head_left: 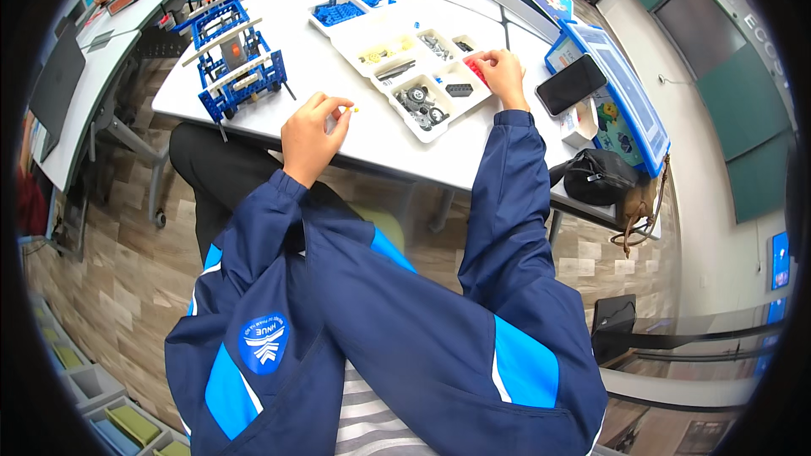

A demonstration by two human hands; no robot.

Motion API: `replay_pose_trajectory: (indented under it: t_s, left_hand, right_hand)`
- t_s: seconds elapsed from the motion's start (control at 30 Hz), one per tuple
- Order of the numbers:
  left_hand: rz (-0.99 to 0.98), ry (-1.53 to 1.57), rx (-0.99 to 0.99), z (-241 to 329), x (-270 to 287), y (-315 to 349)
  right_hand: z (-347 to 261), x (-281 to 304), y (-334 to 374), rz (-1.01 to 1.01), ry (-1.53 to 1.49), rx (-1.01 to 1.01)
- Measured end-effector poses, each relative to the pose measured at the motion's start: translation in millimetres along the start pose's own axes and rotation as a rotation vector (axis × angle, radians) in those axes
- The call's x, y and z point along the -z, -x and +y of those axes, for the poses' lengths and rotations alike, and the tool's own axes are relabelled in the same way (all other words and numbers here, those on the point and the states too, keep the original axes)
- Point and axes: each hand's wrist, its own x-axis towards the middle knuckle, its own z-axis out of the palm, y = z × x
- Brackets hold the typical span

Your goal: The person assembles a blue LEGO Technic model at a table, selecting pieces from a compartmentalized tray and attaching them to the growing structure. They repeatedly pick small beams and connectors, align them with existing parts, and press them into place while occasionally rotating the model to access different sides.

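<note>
My left hand is over the near side of the white table, thumb and forefinger pinched on a small yellow building piece. My right hand reaches into the right side of a white sorting tray, its fingers closed down at the red pieces. Whether a piece is between those fingertips is hidden. Other compartments hold wheels, grey and pale yellow parts, and a black brick. Left of the tray stands a model of blue and white beams with a grey block inside.
Behind the sorting tray lies a second tray with blue parts. On the right, a black phone leans by a blue-edged box; a black pouch sits at the table's edge. A white box stands farther back.
</note>
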Motion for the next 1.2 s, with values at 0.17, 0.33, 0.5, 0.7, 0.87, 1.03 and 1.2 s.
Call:
replay_pose_trajectory:
  t_s: [0.17, 0.33, 0.5, 0.7, 0.87, 1.03, 1.2]
  left_hand:
    - [-0.006, 0.025, 0.004, -1, -1, -2]
    - [-0.001, 0.018, -0.013, 1, 1, -2]
    - [-0.018, -0.007, -0.003, 0, 1, 0]
    - [-0.01, -0.002, 0.003, 2, 1, -1]
    - [-0.002, 0.009, -0.024, 2, 2, -1]
    - [-0.003, 0.008, -0.031, -1, 1, 1]
    - [-0.011, 0.016, -0.005, 1, 1, 0]
  right_hand:
    - [-6, 6, 3, -0.126, -0.057, -0.044]
    - [-12, 15, 10, -0.165, -0.081, -0.036]
    - [-4, 22, 11, -0.277, -0.068, 0.003]
    - [-5, 26, 12, -0.294, -0.056, -0.006]
    - [-6, 28, 13, -0.321, -0.05, -0.009]
    - [-2, 25, 13, -0.327, -0.042, 0.001]
    - [1, 24, 11, -0.317, -0.141, 0.017]
